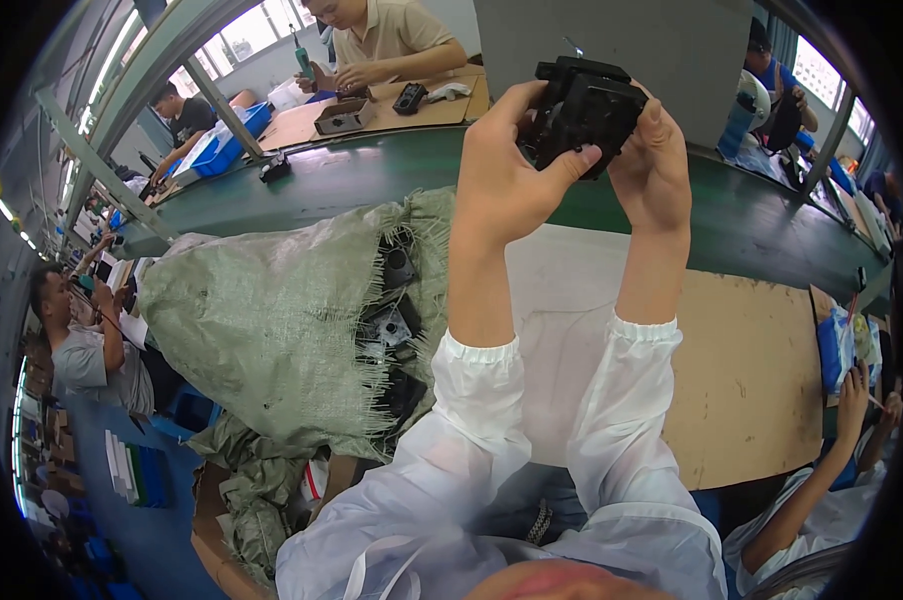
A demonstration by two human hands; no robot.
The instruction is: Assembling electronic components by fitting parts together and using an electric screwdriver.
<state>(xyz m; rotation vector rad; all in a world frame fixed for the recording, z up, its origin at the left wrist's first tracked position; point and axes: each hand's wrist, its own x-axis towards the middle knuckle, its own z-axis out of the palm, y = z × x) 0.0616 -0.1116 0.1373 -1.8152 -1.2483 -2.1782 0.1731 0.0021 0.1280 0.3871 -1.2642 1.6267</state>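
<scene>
A black boxy plastic part [590, 112] is held up in front of me, above the far side of my bench. My left hand [517, 165] grips its left side, with the thumb pressed across its lower front. Along the right side of the part, my right hand [657, 165] has its fingers closed round the edge. A small shiny piece of metal stands up from the top of the part. To the left lies a woven green sack [272, 315], and several black plastic parts [400, 268] show at its frayed mouth.
A green conveyor belt [372, 170] runs across beyond the bench, carrying a small black part [275, 168]. Brown cardboard [747, 380] covers the bench at right. Opposite, a person [397, 45] works beside an open carton [344, 118]. Other people sit at left and right. A cardboard box [217, 535] holds crumpled sacking.
</scene>
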